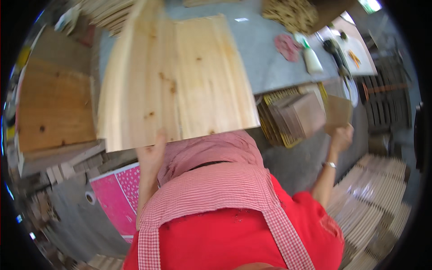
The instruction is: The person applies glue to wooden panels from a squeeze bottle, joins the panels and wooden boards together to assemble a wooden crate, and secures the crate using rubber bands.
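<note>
A large pale wooden panel [204, 76] with several knots is tilted up in front of me, partly over the table. My left hand [152, 150] grips its near edge, thumb on top and fingers underneath. Out to the right, my right hand [340, 136] is closed on a thin, square, brown sheet [338, 110]; whether it is wood or sandpaper I cannot tell. Beside that sheet, a stack of similar brown squares [308, 114] leans in a yellow crate [291, 142] below the table's edge.
On the grey-blue table [258, 49] lie a pink cloth [288, 48], a white bottle [312, 61] and a dark power tool [336, 56]. Brown wooden boards [56, 108] stand at left. Stacked wooden slats [366, 193] fill the lower right. A pink patterned sheet [114, 198] lies at lower left.
</note>
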Motion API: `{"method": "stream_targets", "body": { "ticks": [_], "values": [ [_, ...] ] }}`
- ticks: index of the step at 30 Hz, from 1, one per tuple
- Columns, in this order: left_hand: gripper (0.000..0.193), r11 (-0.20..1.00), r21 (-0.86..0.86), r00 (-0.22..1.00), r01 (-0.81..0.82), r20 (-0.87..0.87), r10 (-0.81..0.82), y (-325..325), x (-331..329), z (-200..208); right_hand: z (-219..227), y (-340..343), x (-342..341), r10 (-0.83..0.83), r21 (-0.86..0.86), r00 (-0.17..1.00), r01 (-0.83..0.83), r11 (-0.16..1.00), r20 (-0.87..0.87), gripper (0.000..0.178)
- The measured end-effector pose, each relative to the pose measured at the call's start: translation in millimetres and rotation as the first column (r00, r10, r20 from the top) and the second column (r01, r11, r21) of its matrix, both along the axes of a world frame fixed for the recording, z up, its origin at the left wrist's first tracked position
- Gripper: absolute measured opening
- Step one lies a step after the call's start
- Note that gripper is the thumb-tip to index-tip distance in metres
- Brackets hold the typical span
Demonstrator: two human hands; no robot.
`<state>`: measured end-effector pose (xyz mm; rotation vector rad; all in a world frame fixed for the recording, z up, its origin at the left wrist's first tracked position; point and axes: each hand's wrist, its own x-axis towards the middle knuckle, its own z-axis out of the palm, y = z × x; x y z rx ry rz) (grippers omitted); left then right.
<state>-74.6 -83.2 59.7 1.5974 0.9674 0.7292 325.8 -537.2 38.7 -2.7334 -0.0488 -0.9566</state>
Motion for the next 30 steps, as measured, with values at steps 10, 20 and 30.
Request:
{"method": "stream_targets", "body": {
  "ticks": [10,20,30],
  "values": [
    [0.029,0.999,0.020,0.997,0.043,-0.067,-0.041,-5,8,25,141,306,13,0.897,0.102,0.436,-0.898,0.428,0.072,0.023],
    [0.040,0.993,0.045,0.985,0.106,-0.139,-0.098,-8,3,25,101,505,70,0.998,-0.132,0.064,-0.989,0.067,0.024,0.013],
    [0.028,0.999,0.011,0.986,0.053,-0.157,-0.050,-8,2,25,97,531,67,0.987,-0.108,0.053,-0.993,0.036,-0.149,0.014]
  ]
}}
